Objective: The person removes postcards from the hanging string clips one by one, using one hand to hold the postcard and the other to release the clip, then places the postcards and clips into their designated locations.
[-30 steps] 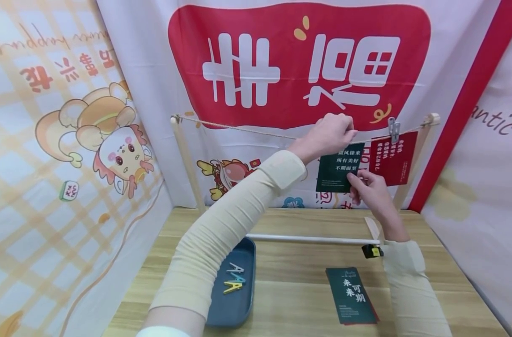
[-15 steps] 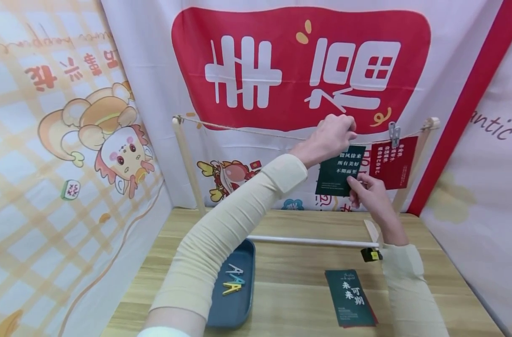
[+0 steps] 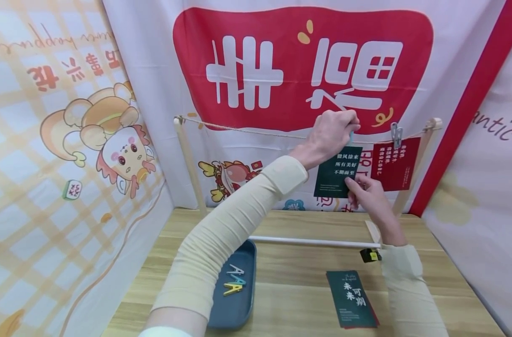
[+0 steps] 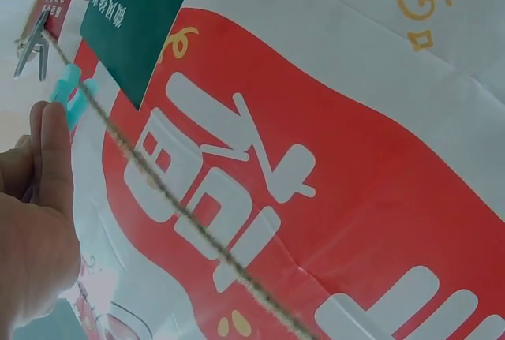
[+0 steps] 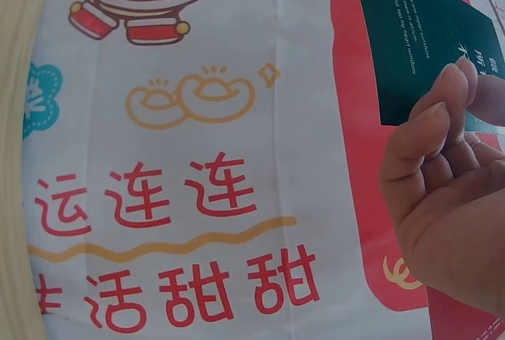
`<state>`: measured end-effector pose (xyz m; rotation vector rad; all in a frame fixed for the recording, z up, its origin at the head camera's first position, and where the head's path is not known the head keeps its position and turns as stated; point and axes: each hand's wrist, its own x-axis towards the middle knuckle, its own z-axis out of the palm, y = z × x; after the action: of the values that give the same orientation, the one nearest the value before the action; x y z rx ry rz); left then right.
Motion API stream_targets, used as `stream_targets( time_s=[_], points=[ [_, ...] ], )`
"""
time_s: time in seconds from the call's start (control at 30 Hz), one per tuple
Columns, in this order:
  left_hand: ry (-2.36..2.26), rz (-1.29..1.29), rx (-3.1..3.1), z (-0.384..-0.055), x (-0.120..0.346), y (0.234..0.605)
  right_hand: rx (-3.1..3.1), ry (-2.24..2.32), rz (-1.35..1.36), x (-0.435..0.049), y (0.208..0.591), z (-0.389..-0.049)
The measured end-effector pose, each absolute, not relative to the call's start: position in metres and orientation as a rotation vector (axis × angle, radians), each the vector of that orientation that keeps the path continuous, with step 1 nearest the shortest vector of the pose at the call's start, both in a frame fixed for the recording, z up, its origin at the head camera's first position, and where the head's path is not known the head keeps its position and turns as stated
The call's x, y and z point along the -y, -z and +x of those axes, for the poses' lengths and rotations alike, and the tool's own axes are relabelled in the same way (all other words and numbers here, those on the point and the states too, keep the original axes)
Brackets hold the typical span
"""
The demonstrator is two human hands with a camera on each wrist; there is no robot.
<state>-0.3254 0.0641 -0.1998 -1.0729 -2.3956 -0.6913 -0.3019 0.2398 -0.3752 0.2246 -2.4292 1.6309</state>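
Up at the string (image 3: 256,131), my left hand (image 3: 332,133) pinches a teal clothespin (image 4: 69,91). In the left wrist view the clothespin overlaps the string, close beside a dark green card (image 4: 138,20) with white writing. My right hand (image 3: 367,191) holds that card (image 3: 333,180) by its lower right edge, thumb in front. In the right wrist view the right hand's curled fingers (image 5: 438,131) show at the card's edge. A red card (image 3: 397,166) hangs to the right, under a grey clothespin (image 3: 396,135) on the string.
Wooden posts (image 3: 190,164) carry the string, and a white rod (image 3: 310,241) runs low between them. A blue tray (image 3: 235,309) with several clothespins (image 3: 234,288) stands left. Green and red cards (image 3: 352,299) lie stacked at front right, near a small black-and-yellow object (image 3: 370,255).
Both hands stay at the string with nearly the same hold. The green card has shifted slightly down and left. The teal clothespin now shows below the left fingers in the head view.
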Motion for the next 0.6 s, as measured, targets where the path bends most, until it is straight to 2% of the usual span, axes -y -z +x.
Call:
stream_targets(
  time_s=[0.6],
  points=[
    [0.783, -1.093, 2.302, -0.303, -0.054, 0.194, 2.513, -1.65, 0.215, -0.238, 0.382, -0.295]
  ],
)
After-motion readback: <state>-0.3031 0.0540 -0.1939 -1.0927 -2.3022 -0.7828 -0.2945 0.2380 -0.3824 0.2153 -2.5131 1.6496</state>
